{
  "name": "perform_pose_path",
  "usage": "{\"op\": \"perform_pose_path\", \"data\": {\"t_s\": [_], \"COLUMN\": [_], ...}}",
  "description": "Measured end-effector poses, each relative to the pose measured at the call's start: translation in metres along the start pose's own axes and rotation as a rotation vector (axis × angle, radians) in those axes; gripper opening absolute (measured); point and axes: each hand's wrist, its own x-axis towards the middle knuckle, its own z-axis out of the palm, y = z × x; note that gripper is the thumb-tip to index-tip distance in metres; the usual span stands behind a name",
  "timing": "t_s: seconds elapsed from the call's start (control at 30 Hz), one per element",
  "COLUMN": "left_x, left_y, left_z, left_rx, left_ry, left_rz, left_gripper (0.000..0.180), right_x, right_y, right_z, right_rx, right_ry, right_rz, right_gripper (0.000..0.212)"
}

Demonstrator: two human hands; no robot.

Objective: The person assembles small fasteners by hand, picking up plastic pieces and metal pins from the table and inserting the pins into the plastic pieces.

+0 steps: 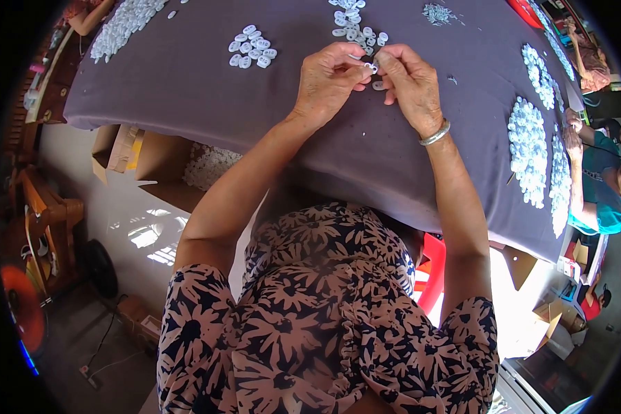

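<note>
My left hand and my right hand meet above the dark cloth of the table. Both are closed in a pinch at a small white plastic piece with ring-like openings. Fingers cover most of it, so its full shape is hidden. Just below the fingertips one white oval piece lies on the cloth. Beyond my hands sits a loose cluster of white oval pieces. Left of my left hand is a small group of similar ovals. A metal bangle circles my right wrist.
White pieces are heaped at the far left and right. Tiny pins lie at the back. Under the table's left edge, an open cardboard box holds more white pieces. Along the right side, a person in teal reaches onto the table.
</note>
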Motion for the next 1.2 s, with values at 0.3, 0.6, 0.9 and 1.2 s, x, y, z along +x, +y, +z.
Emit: {"op": "perform_pose_path", "data": {"t_s": [0.3,0.6,0.9,1.2], "left_x": [-0.001,-0.001,0.005,0.008], "left_y": [0.004,0.007,0.003,0.004], "left_z": [0.001,-0.002,-0.009,-0.014], "left_rx": [0.032,0.145,0.098,0.157], "left_ry": [0.016,-0.015,-0.089,0.036], "left_rz": [0.007,0.060,0.048,-0.022], "left_gripper": [0.022,0.024,0.030,0.030], "right_x": [0.001,0.001,0.004,0.014], "right_y": [0.011,0.012,0.014,0.028], "right_z": [-0.009,-0.010,-0.017,-0.060], "right_rx": [0.027,0.042,0.046,-0.226], "right_ry": [-0.117,-0.136,-0.229,-0.020], "right_rz": [-0.058,0.014,0.037,-0.142], "right_gripper": [0.010,0.009,0.010,0.009]}}
